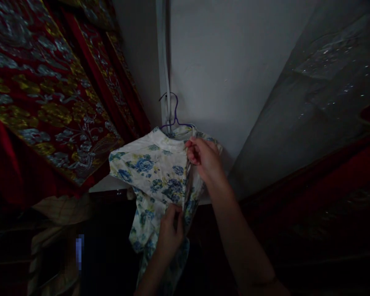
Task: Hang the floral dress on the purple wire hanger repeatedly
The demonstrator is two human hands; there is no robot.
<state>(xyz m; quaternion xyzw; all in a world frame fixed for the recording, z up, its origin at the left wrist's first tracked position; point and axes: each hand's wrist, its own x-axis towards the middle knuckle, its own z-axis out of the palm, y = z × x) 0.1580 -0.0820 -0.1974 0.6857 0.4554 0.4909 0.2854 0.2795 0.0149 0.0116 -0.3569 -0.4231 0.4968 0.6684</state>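
A white shirt with blue and green flowers (156, 164) hangs on a thin purple hanger (175, 111) in front of me. Its front opening is partly apart on the right side. With fingers curled, my right hand (205, 158) pinches the edge of the opening just below the collar. Lower down, my left hand (172, 228) closes its thumb and fingers on the same front edge. Any buttons between the fingers are too small and dark to make out.
The hanger's hook rests by a pale vertical strip (168, 61) on a white panel (228, 57). Red cloth with gold and silver embroidery (52, 98) hangs at left. Shiny clear plastic (323, 90) covers the right side. Checked cloth (64, 207) lies at lower left.
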